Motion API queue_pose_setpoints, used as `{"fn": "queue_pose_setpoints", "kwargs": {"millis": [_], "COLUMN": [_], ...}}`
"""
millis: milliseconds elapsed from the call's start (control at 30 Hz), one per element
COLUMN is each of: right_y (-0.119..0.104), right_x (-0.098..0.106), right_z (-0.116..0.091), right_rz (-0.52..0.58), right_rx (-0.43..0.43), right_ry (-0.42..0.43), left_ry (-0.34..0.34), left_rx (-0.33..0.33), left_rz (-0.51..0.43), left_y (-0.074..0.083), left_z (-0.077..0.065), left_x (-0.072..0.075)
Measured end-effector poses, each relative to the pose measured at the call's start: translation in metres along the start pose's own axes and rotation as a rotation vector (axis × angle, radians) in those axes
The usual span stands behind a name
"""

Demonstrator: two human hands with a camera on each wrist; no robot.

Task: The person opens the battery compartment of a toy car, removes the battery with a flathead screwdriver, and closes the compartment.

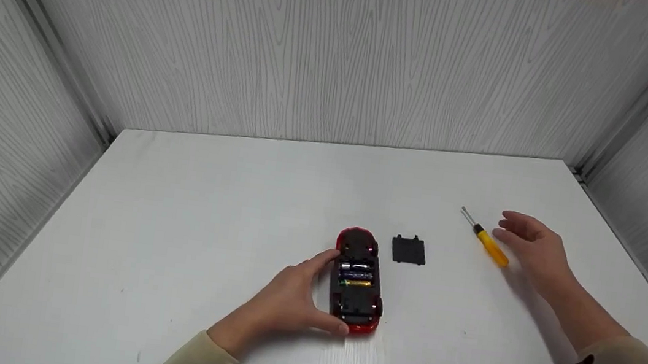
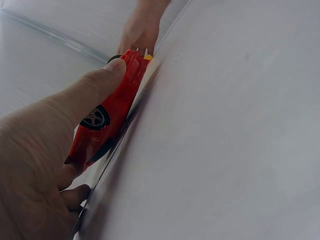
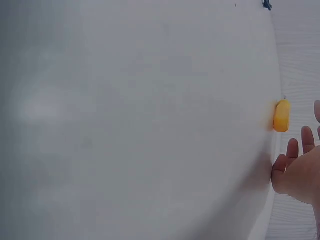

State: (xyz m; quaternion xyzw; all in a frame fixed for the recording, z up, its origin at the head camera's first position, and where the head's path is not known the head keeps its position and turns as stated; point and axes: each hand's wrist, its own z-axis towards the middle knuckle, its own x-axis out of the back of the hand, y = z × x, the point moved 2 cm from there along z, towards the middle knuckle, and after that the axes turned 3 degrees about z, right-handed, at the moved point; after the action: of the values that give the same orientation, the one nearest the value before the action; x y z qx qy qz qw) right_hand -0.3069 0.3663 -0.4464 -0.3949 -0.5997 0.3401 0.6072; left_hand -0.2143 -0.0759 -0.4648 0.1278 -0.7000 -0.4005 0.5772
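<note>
A red toy car (image 1: 356, 313) lies upside down on the white table, its black underside facing up. Several batteries (image 1: 356, 275) show in its uncovered compartment. My left hand (image 1: 291, 301) holds the car from the left, thumb at the near end and fingers along the side; the left wrist view shows the thumb against the red body (image 2: 117, 105). To the right, my right hand (image 1: 540, 255) hovers beside a screwdriver (image 1: 492, 248), fingers loosely bent and holding nothing. In the right wrist view the yellow handle (image 3: 282, 117) is just past the fingertips.
A black battery cover (image 1: 408, 250) lies flat between the car and the screwdriver. Grey wood-grain panels (image 1: 339, 54) rise behind the table (image 1: 204, 204) and on both sides.
</note>
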Motion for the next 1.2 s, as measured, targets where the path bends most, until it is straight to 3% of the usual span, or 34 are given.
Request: {"fn": "queue_pose_setpoints", "kwargs": {"millis": [267, 533, 867, 1200], "right_y": [0.006, 0.009, 0.011, 0.010], "right_x": [-0.004, -0.005, -0.006, -0.006], "right_z": [0.002, 0.003, 0.004, 0.003], "right_rz": [-0.019, -0.042, -0.081, -0.120], "right_rx": [-0.039, -0.005, -0.007, 0.001], "right_ry": [-0.095, -0.164, -0.213, -0.204], "left_ry": [-0.007, -0.003, -0.003, 0.003], "left_rx": [0.008, 0.003, 0.007, 0.002], "left_rz": [-0.006, -0.005, -0.007, -0.007], "left_y": [0.001, 0.001, 0.001, 0.001], "left_z": [-0.001, 0.000, -0.001, -0.001], "left_x": [0.000, 0.000, 0.002, 0.000]}}
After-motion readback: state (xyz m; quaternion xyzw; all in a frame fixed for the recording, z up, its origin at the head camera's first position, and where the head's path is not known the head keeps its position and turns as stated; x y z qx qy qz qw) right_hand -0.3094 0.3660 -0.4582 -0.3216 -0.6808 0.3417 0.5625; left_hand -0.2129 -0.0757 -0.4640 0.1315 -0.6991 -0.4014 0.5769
